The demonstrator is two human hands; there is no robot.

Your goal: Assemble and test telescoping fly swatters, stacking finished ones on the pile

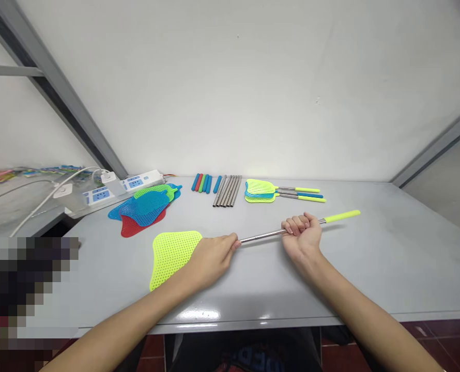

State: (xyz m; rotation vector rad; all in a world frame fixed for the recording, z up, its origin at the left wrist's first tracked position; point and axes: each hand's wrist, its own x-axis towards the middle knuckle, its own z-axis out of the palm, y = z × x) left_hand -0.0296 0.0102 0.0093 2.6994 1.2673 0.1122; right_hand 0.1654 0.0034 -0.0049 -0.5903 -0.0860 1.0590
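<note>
Bare forearms (354, 302) show beside dark clothing (230, 346) with bluish lettering (255, 357).

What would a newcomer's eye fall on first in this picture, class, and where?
Probably the bright yellow-green swatter, slanting across the middle, with the left hand near its head and the right hand nearer its grip. Next, perhaps, the overlapping blue, red and green mesh heads at the left, beside the white power strip. The metal tubes lie behind, near the wall.
</note>
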